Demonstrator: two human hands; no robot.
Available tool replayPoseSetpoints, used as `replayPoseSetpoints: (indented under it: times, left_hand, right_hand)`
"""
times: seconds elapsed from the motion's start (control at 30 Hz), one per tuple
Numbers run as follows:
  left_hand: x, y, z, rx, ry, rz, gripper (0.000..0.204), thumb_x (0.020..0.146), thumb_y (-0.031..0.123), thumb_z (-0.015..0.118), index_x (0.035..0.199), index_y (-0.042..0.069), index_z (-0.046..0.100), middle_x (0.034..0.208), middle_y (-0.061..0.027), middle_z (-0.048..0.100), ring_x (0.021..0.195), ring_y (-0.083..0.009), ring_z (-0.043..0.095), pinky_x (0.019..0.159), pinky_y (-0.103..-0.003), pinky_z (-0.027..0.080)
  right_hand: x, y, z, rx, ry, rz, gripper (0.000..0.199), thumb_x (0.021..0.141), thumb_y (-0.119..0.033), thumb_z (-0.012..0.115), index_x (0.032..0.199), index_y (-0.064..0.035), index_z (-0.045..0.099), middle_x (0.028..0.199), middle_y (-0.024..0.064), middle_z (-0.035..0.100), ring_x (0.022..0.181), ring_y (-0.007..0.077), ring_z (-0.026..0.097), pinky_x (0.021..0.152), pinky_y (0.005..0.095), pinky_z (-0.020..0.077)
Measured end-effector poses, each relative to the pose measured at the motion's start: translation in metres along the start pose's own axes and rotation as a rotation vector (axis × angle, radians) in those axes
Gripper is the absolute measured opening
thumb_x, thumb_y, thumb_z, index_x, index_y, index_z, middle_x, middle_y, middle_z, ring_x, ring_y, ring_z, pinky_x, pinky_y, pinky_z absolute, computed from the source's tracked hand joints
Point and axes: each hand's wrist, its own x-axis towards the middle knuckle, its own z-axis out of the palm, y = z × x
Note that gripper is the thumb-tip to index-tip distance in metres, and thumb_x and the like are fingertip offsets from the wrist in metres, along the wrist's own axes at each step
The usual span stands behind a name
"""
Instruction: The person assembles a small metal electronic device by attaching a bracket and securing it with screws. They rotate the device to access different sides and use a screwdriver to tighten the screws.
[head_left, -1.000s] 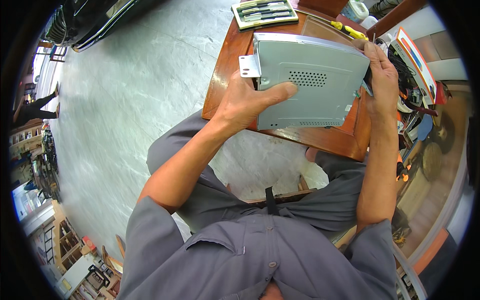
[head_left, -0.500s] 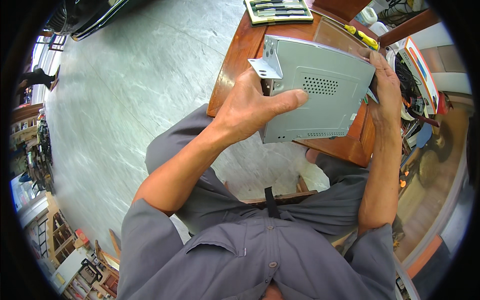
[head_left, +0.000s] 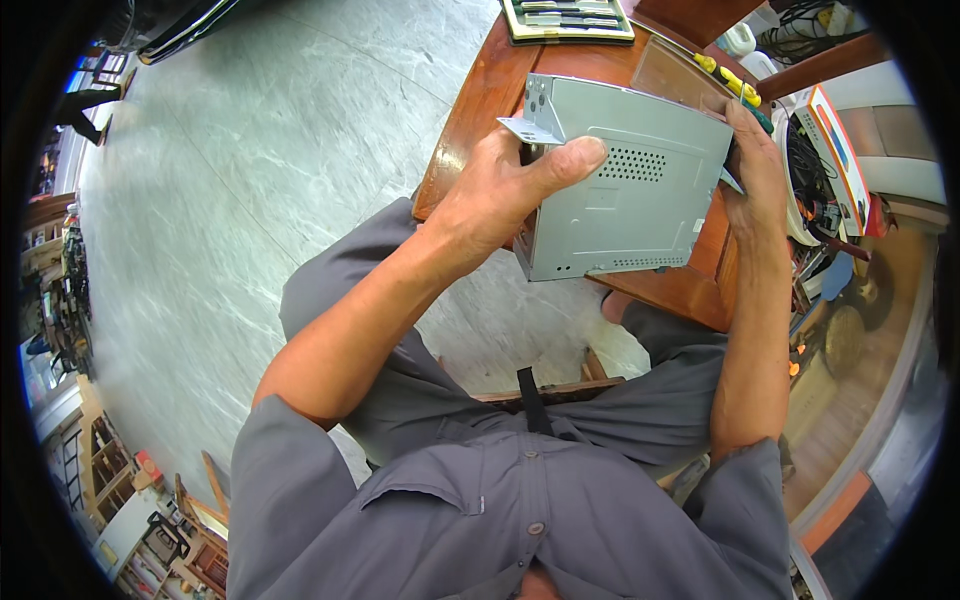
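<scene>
Worktop (head_left: 697, 300) of red-brown wood, the largest support shown. Grey metal case (head_left: 620, 215): held tilted above the near part of the worktop, its lower left corner reaching past the edge. Left hand (head_left: 500, 190): pinching the case at its left side, thumb on the broad face beside the perforated patch (head_left: 630, 163), the other fingers mostly hidden. Right hand (head_left: 757, 165): closed on the right edge near the upper corner, its inner fingertips not visible. Sound handling, in judgement, calls for an even grip on both sides, the weight carried over the worktop rather than beyond it, and thumb pressure on plain sheet metal. White-and-orange box (head_left: 840, 150) and dark cables (head_left: 812, 165) crowd the space beyond the right hand, limiting any swing that way. Tool tray (head_left: 570, 39): apart from the case, towards the far side. Yellow-handled screwdriver (head_left: 730, 80): beyond the upper right corner. Metal bracket (head_left: 530, 130): juts from the case close to the left fingers, a likely snag
</scene>
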Motion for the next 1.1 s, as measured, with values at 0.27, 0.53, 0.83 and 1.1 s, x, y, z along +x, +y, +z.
replayPoseSetpoints:
  times: [0.27,0.53,0.83,1.1]
  left_hand:
    - [0.007,-0.006,-0.003,-0.159,-0.001,-0.033,0.080,0.089,0.064,0.069,0.132,-0.002,0.054,0.116,-0.0167,0.065,0.110,-0.0240,0.063,0.091,-0.038,0.054]
    - [0.008,-0.004,-0.005,-0.328,-0.038,-0.029,0.064,0.094,0.044,0.066,0.137,0.001,0.048,0.125,-0.0146,0.058,0.121,-0.0240,0.057,0.102,-0.044,0.048]
    - [0.005,-0.004,-0.013,-0.493,-0.186,0.022,0.051,0.097,0.035,0.057,0.137,0.006,0.047,0.131,-0.0106,0.055,0.125,-0.0221,0.052,0.107,-0.047,0.041]
    - [0.000,0.003,-0.006,-0.458,-0.216,0.051,0.067,0.097,0.032,0.065,0.151,0.003,0.038,0.139,-0.0121,0.054,0.131,-0.0222,0.051,0.109,-0.040,0.043]
  right_hand:
    - [-0.003,-0.003,0.005,-0.018,0.018,0.006,0.034,0.106,-0.029,0.062,0.120,0.0015,0.069,0.102,0.0072,0.074,0.090,0.0145,0.070,0.080,0.0282,0.0554]
    - [0.000,0.000,0.004,0.002,0.022,0.015,0.032,0.105,-0.028,0.062,0.118,0.0006,0.071,0.099,0.0051,0.073,0.088,0.0130,0.069,0.079,0.0273,0.0556]
    - [0.005,0.001,0.003,0.026,0.115,0.100,0.036,0.103,-0.030,0.065,0.126,-0.0018,0.066,0.109,0.0079,0.074,0.094,0.0157,0.070,0.080,0.0305,0.0564]
    - [0.007,0.001,0.001,0.055,0.087,0.121,0.039,0.103,-0.033,0.063,0.128,-0.0022,0.064,0.113,0.0165,0.075,0.102,0.0236,0.072,0.086,0.0360,0.0603]
